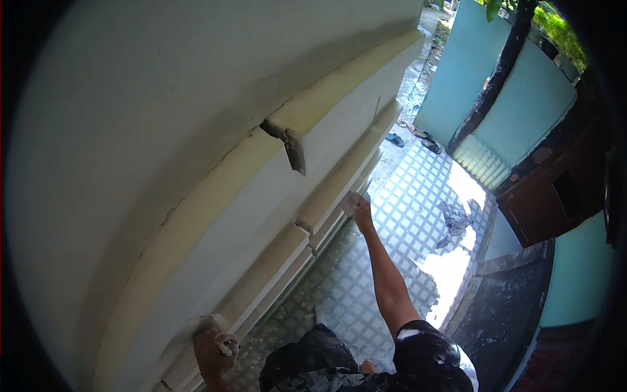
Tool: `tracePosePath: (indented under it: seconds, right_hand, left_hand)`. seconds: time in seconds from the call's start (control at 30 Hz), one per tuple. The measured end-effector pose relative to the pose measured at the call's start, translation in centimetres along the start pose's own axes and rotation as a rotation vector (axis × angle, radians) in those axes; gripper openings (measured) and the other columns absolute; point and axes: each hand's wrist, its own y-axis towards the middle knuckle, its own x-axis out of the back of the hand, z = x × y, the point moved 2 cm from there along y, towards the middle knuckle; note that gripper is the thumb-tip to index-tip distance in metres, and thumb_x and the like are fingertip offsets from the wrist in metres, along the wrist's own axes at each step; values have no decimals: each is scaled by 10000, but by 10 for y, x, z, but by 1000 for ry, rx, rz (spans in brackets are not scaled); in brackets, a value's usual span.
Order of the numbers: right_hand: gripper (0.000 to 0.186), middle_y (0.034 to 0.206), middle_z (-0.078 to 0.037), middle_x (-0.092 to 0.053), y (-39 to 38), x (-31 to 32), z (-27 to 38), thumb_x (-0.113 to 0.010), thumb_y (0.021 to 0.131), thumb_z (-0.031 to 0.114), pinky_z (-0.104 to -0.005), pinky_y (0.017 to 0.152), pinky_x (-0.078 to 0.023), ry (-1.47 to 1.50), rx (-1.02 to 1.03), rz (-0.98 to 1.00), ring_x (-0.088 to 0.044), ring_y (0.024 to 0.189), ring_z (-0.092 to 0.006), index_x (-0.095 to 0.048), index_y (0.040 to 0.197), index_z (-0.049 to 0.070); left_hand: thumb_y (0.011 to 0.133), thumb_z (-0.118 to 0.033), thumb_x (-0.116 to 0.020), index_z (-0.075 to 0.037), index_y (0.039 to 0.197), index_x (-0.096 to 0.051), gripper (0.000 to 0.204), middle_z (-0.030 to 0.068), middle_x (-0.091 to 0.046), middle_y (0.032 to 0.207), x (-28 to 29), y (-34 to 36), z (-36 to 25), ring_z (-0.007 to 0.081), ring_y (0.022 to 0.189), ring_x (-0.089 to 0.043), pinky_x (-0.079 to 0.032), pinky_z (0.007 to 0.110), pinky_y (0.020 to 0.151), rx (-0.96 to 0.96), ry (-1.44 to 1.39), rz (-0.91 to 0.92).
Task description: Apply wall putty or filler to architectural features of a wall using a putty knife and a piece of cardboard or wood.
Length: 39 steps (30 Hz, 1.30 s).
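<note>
My right arm stretches forward to a stepped cream ledge [346,166] along the wall. At its outer edge, my right hand [361,214] is closed on a small pale flat piece [351,202], whose kind I cannot make out. My left hand [209,346] is low at the left, close against the nearer part of the ledge [261,274]. Its fingers look curled, with a small pale thing [227,344] at them, too dim to name. Between the two hands the ledge has a break [302,225] with rough edges.
A cream band [215,176] on the wall is cracked, with a broken notch [287,144]. Below lies a tiled floor [392,215] with a crumpled grey cloth [454,223]. Sandals [428,142] lie farther off, near a dark post [496,78]. A brown cabinet [555,189] is at the right.
</note>
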Motion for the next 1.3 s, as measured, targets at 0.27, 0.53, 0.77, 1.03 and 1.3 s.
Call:
tracePosePath:
  seconds: [0.27,0.53,0.77,1.03,1.3]
  right_hand:
    - [359,935,-186,-664,64,11,26,-488,823,27,-340,684,-470,-118,98,-232,-616,744,-209,-571,1171,0]
    - [348,985,-147,-665,-111,-78,39,-521,890,74,-282,747,-457,27,172,-39,-596,852,-121,-541,1231,10]
    - [317,867,-159,-672,-289,-136,81,-561,874,92,-291,728,-479,-53,-143,403,-604,765,-124,-574,1172,-16]
    - [284,904,-56,-669,-265,-90,31,-556,890,94,-292,721,-473,248,-166,98,-582,797,-111,-598,1145,-22]
    - [268,843,-132,-646,-209,-130,72,-517,890,80,-325,659,-453,44,137,-83,-565,687,-187,-585,1118,-42]
  left_hand:
    - [574,-160,-676,-213,676,-611,132,5,-588,653,-9,-1,6,249,684,-559,-392,385,722,-19,-7,22]
    - [608,-159,-716,-209,703,-646,129,1,-627,710,-3,3,3,245,746,-582,-387,381,796,-16,32,85]
    - [609,-159,-704,-159,735,-659,134,9,-637,702,-5,-1,8,259,723,-595,-411,370,802,31,74,72]
    - [517,-191,-753,-106,878,-674,379,108,-655,878,-23,-29,37,306,817,-607,-449,423,803,60,-2,22]
    - [462,-257,-805,-83,1011,-642,599,132,-623,1043,-38,-37,51,316,998,-565,-420,448,892,-41,35,27]
